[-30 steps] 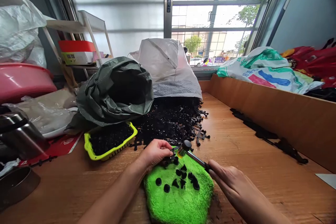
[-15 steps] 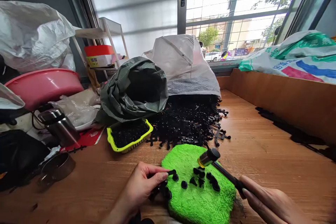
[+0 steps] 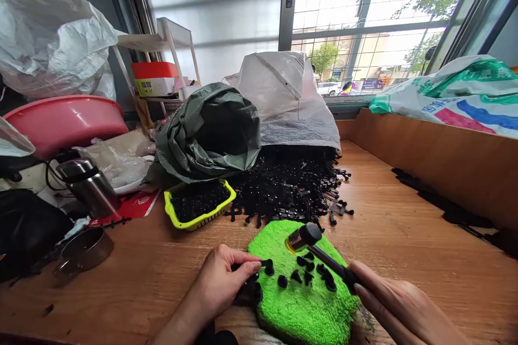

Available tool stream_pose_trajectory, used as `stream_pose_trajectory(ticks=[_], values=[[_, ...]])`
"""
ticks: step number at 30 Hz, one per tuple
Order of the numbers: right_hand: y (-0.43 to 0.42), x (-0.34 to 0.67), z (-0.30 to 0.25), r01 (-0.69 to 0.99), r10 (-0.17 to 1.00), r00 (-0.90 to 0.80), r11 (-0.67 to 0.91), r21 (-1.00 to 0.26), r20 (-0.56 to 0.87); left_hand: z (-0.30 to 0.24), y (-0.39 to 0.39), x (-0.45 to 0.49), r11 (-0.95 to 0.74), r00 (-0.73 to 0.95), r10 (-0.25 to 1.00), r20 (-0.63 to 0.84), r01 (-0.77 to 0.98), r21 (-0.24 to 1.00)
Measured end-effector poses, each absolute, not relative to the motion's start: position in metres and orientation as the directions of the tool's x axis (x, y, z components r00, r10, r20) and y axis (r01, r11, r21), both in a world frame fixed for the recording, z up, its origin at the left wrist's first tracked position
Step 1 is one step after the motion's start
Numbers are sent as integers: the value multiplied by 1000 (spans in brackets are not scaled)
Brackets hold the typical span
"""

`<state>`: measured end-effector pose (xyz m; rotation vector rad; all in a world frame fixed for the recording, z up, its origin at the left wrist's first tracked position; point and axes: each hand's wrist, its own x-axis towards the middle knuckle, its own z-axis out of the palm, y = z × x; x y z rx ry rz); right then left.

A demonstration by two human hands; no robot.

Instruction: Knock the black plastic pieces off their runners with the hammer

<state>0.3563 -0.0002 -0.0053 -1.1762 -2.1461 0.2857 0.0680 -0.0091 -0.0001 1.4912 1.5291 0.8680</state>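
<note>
Legible text: none. Printed lettering on the woven sack [image 3: 441, 103], far beyond the right hand's fingers [image 3: 364, 292], and on the red card [image 3: 131, 207], beyond and left of the left hand's fingers [image 3: 246, 263], is too blurred to read — no brand or number.

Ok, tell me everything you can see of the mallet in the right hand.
The small mallet has a rounded black head with a yellow band at one end, set on a slim dark shaft. The right hand grips the shaft's lower end, holding it tilted, with the head over the top edge of the green towel. I can't tell whether the head touches the towel.
</note>
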Motion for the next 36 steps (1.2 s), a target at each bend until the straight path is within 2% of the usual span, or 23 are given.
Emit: stream_pose_trajectory(ticks=[6,9,15,21,26,32,36], values=[[-5,330,26,621,681,-512,715,-321,524,4,-10,67,7,40,999,-22,332,943],[-6,327,27,641,631,-521,734,-224,575,3,-11,67,9,51,998,-30,379,925],[-5,327,26,665,605,-582,738,-110,543,-1,-10,67,-13,59,998,-12,407,913],[-7,322,31,656,631,-559,733,-179,537,2,-12,66,-23,61,998,-5,455,890],[-2,319,19,654,661,-590,728,-204,464,6,-8,65,-30,76,997,-11,524,851],[-3,320,19,669,679,-549,706,-231,487,3,-4,65,-44,104,995,-2,432,901],[-5,322,19,676,700,-532,690,-260,476,3,-6,66,-29,101,995,-21,468,883]])
